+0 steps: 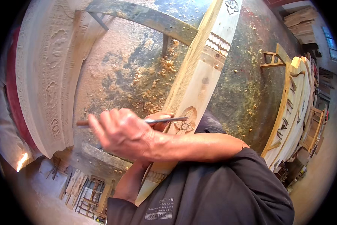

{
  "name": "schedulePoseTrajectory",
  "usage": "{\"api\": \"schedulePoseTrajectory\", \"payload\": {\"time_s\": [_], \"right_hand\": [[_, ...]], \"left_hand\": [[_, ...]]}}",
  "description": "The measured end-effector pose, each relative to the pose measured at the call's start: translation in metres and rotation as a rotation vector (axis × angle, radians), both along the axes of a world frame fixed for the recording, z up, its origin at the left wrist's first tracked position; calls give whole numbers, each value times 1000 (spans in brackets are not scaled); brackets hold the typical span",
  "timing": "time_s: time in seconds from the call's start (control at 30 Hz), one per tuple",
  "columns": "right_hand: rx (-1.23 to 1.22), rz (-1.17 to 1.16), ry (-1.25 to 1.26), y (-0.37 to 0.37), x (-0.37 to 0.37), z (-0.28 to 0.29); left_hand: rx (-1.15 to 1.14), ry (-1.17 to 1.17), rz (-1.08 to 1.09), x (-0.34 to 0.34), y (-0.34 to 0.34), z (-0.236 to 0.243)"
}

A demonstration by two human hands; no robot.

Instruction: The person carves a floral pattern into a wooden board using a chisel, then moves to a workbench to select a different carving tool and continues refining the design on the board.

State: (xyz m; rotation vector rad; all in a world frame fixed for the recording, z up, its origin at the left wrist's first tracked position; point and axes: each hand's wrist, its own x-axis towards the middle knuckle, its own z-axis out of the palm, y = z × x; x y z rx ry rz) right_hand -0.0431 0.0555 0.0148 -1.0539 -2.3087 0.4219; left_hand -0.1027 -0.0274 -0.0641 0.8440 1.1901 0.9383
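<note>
Shaving-strewn floor (236,108); carved post (204,80) slants away rightward; chisel (177,119) points right; right hand (123,131) clenches it; left hand (161,116): grip unclear.

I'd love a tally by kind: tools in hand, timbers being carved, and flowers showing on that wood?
Chisel in hand: 1
Wooden beam being carved: 1
Carved flowers on the beam: 2 (one by the chisel's tip, one at the picture's top edge)
Total: 4

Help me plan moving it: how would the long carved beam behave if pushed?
The carved beam looks stiff, being thick timber; it is probably fairly heavy, given its length; and its flat sides suggest sliding rather than rolling.
</note>
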Motion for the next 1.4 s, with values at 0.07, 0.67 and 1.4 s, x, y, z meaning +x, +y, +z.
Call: {"api": "schedulePoseTrajectory", "payload": {"time_s": [0.07, 0.67, 1.4], "right_hand": [[114, -2, -18, 1, -4, 8], [-162, -46, 384, 12, 16, -6], [-82, -196, 261, 17, 14, -10]], "left_hand": [[-51, -124, -7, -3, 6, 2], [-225, -1, 21, 16, 19, 41], [-58, 170, -43, 17, 24, 32]]}}
